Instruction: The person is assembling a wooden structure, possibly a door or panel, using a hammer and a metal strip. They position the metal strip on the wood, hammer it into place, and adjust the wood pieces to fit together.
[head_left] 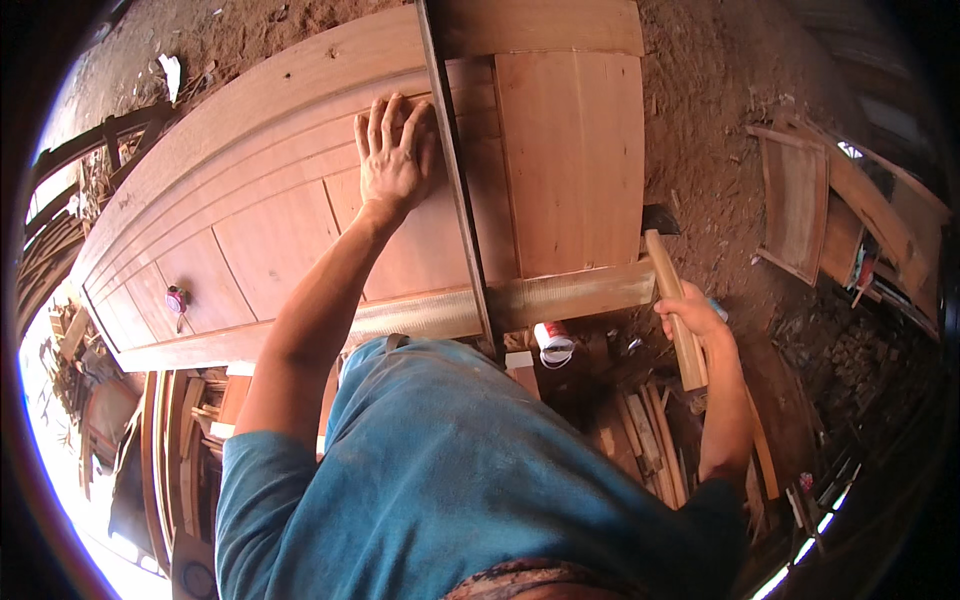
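Note:
My left hand [388, 165] lies with spread fingers on a large wooden panel [270, 250] that has a curved edge and grooved lines. Just right of those fingers, a long dark metal bar [456, 165] crosses the panel from far to near. My right hand [692, 314] is wrapped round a thick, pale wooden bar [690, 362], held near the panel's right corner. A small dark piece [660, 219] shows by the far end of the wooden bar; whether the two are joined I cannot tell.
A small round tape measure [177, 298] rests on the panel's left part. Below its near edge is a white bucket [554, 346]. Wooden strips [650, 440] lie near my right side, curved wooden pieces [165, 450] at the left. Wooden frames [795, 205] stand at the far right.

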